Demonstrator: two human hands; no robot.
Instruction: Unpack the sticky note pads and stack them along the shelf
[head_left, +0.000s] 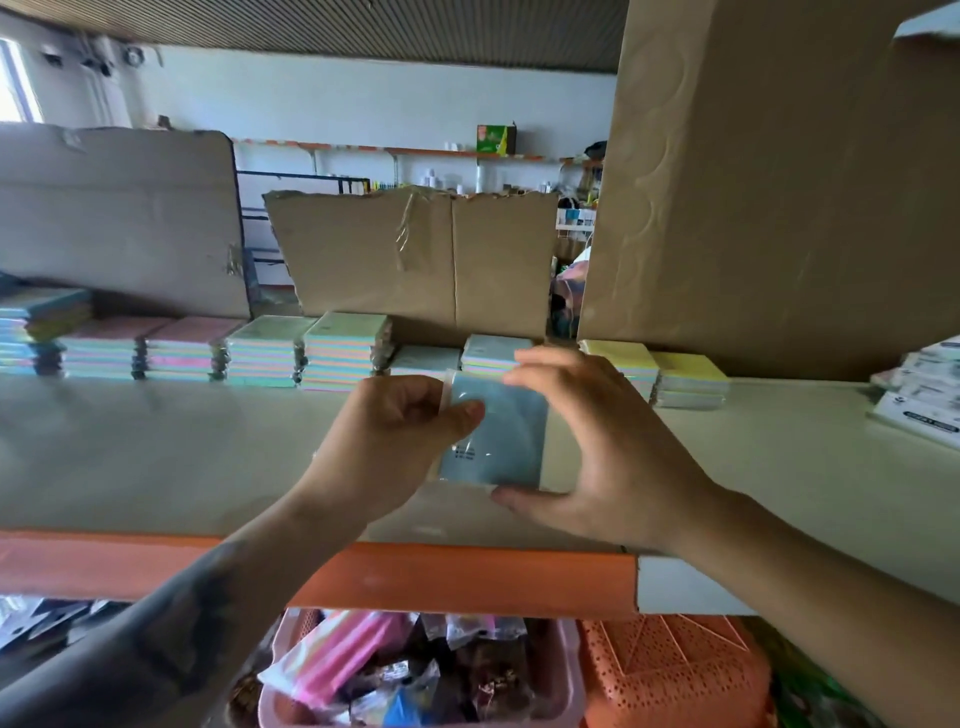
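I hold a pale blue sticky note pad (496, 439) in clear wrap above the beige shelf (156, 457). My left hand (395, 431) pinches its left edge and top corner. My right hand (597, 447) spans its right side, fingers at the top and thumb under the bottom edge. Behind them, a row of wrapped pastel pad stacks (270, 353) runs along the back of the shelf, ending in low yellow stacks (685, 376) on the right.
A torn cardboard flap (415, 260) stands behind the row, a big carton (769, 182) at right, another cardboard sheet (119, 208) at left. White packs (924, 400) lie far right. Below the orange shelf edge (467, 577) sit a pink basket (415, 675) and an orange basket (675, 670).
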